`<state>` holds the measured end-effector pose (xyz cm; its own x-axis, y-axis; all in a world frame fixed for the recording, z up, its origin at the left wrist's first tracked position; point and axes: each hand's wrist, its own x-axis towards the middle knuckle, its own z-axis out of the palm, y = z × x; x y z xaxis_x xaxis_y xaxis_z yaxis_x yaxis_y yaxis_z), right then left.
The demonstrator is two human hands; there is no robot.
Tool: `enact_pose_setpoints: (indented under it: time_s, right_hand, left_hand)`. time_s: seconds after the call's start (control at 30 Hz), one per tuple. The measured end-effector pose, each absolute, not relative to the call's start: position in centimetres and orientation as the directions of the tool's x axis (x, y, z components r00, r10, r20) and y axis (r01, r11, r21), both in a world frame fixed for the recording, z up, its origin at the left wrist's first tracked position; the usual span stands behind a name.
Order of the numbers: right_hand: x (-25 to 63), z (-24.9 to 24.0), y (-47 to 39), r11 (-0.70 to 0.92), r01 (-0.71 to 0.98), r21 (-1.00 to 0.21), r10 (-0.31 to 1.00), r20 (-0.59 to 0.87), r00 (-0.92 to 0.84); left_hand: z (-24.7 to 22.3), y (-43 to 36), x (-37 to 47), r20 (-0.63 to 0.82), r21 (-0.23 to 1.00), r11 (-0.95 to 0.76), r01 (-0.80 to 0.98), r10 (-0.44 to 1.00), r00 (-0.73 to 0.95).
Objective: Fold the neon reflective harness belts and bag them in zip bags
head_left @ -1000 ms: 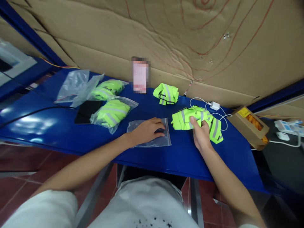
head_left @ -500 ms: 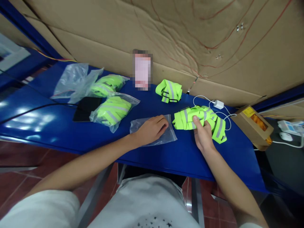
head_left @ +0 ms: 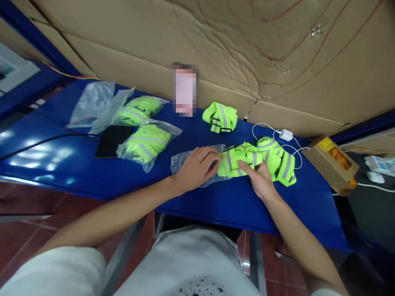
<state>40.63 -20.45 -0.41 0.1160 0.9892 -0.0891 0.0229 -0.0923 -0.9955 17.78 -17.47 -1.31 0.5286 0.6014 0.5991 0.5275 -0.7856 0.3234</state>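
Note:
My left hand (head_left: 200,167) is closed on a clear zip bag (head_left: 178,160) lying on the blue table, its fingers curled near the bag's mouth. From the right, my right hand (head_left: 261,177) grips a folded neon-yellow reflective strap bundle (head_left: 237,158) with grey stripes, thumb on top. The bundle's left end is at the bag's mouth, beside my left fingertips, and seems to be partly inside. Right behind my right hand lies another reflective strap bundle (head_left: 282,164). A further folded strap bundle (head_left: 220,117) with black buckles sits at the back.
Two bagged strap bundles (head_left: 147,143) lie to the left, near empty plastic bags (head_left: 92,100) and a dark flat object (head_left: 110,142) under a black cable. A blurred-out upright item (head_left: 185,90) leans on the cardboard. A white charger (head_left: 285,134) and a cardboard box (head_left: 330,164) are at the right.
My right hand has moved left with its strap bundle, which now meets the bag's mouth. The other bundle has stayed behind at the right. My left hand has barely moved.

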Motion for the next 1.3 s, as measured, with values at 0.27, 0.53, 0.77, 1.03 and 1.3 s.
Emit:
enact_pose_setpoints:
  time_s: [0.27,0.53,0.77,1.03,1.3]
  right_hand:
    - [41.5,0.0,-21.3,0.012,0.122,-0.992,0.99,0.029,0.135]
    - [42.9,1.2,-22.3,0.072,0.21,-0.975,0.977,0.111,0.181]
    - [43.0,1.9,-21.4,0.037,0.106,-0.994,0.998,0.042,0.045]
    - [41.6,0.7,-21.2,0.069,0.196,-0.978,0.993,0.049,-0.107]
    - [42.3,0.7,-21.0,0.226,0.266,-0.937,0.967,0.183,-0.177]
  left_hand:
    - [1.4,-16.0,16.2,0.412,0.615,-0.62,0.487,0.779,0.472]
    - [6.3,-15.2,16.0,0.019,0.804,-0.405,0.436,0.749,0.662]
    - [4.1,-14.5,17.9,-0.068,0.983,-0.086,0.162,0.652,0.755]
    - [2.3,-14.9,18.3,-0.009,0.984,-0.115,0.135,0.729,0.685]
    - [2.0,-15.2,18.4,0.045,0.97,-0.179,0.164,0.796,0.603]
